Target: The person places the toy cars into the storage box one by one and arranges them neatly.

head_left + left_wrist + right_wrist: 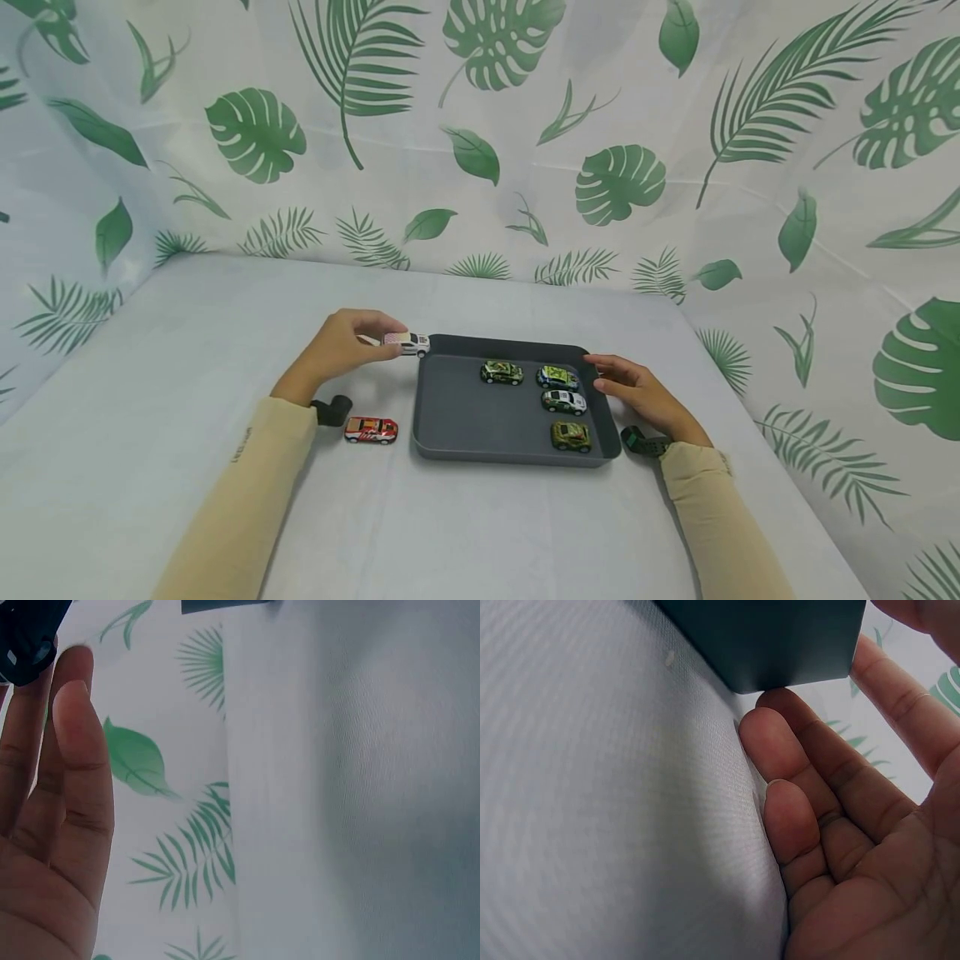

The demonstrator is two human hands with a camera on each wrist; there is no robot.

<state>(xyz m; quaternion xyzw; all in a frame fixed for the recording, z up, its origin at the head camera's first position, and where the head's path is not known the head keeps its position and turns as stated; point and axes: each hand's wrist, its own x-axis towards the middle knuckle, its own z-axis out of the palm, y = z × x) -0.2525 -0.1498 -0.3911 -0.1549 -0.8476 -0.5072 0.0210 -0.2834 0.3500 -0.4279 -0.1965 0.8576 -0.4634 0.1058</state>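
A white toy car [414, 343] is pinched between thumb and fingers of my left hand [348, 343], just by the tray's far left corner. Its dark underside [26, 645] shows at the top left of the left wrist view. The grey tray [480, 454] lies flat and holds several toy cars: a dark green camouflage car [501, 372], a blue-and-yellow car [557, 377], a white-and-green car [564, 402] and an olive car [571, 436]. My right hand [637, 392] rests against the tray's right edge, its fingers extended or loosely bent.
A red toy car [371, 430] sits on the white tablecloth [337, 533] left of the tray, close to my left wrist. Behind the table hangs a white curtain [525, 183] with green leaf prints, also along both sides.
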